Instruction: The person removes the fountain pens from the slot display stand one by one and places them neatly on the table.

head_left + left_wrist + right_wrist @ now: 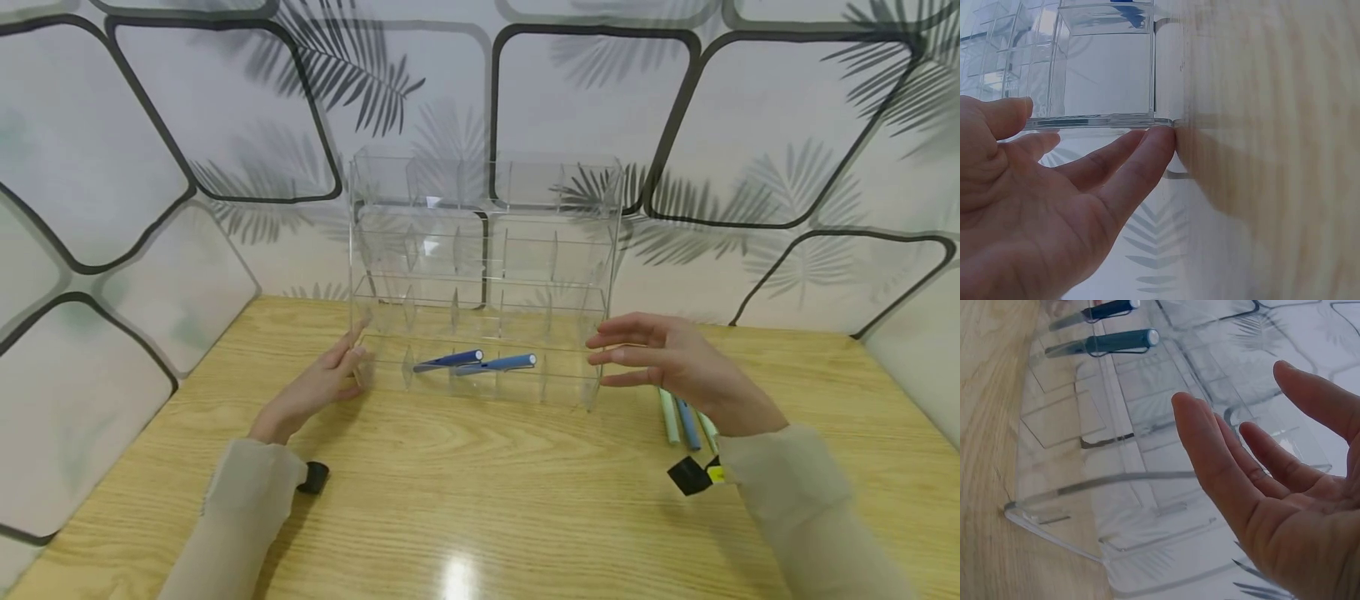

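Note:
A clear acrylic organizer (pixel 480 287) with rows of compartments stands upright on the table. Two pens, a dark blue pen (pixel 450 360) and a lighter blue pen (pixel 498 363), lean in its bottom row with their round ends forward. My left hand (pixel 322 382) holds the organizer's left side panel (pixel 1097 122) low down, thumb at the front edge and fingers along the outer face. Beside the lower right side is my right hand (pixel 675 362), its fingers spread and slightly bent. The right wrist view shows nothing in that hand (pixel 1279 494).
On the table right of the organizer lie a green pen (pixel 669 417), a blue pen (pixel 687 425) and another green pen (pixel 707 429), partly behind my right hand and wrist. A leaf-patterned wall (pixel 600 100) rises behind the wooden table (pixel 465 483).

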A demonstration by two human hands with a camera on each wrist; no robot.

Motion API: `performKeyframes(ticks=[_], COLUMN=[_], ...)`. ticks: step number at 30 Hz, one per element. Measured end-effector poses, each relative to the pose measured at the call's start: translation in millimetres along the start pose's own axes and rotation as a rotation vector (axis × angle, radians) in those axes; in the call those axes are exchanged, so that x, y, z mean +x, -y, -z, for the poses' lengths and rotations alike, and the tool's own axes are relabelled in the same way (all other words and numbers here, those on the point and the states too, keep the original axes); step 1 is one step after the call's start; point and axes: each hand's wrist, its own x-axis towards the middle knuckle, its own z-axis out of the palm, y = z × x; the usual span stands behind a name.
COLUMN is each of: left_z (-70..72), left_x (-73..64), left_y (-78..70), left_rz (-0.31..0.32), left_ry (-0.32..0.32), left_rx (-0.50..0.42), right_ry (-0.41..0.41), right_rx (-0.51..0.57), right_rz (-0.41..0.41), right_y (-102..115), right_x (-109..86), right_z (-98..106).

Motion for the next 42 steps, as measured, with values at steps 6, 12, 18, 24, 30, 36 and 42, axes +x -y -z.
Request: performKeyframes(ticks=[6,12,18,24,30,36,42], left_z=[-0.6,-0.8,-0.3,0.0,0.3,0.0,0.2], left_x=[0.6,0.7,-0.4,-0.1,-0.3,0.1,0.0], left_y=[-1.5,-2.5,-1.6,-1.3,-2.2,-4.1,-1.6], left_rz=[-0.005,-0.010,-0.005,-0.004,0.006,0.017,0.004], left_ry=[0.003,0.002,0.002,0.001,0.002,0.004,0.000], left_rx=[0.002,0.008,0.010,0.008,0.026,0.023,0.010], right_ry=[0.050,0.055,0.072,0.091,0.075,0.077,0.069], right_rx=[0.055,0.072,0.093,0.128,0.110,0.108,0.109], right_rz=[0.014,0.001,-0.021,-0.043,-0.078,-0.092,-0.070], right_y=[-3,-7,-16,-24,-26,-27,-28], right_x=[9.0,17.9,27.6,36.2,44.0,50.9,55.8], right_z=[-13,-24,-33,-39,-44,-49,-58])
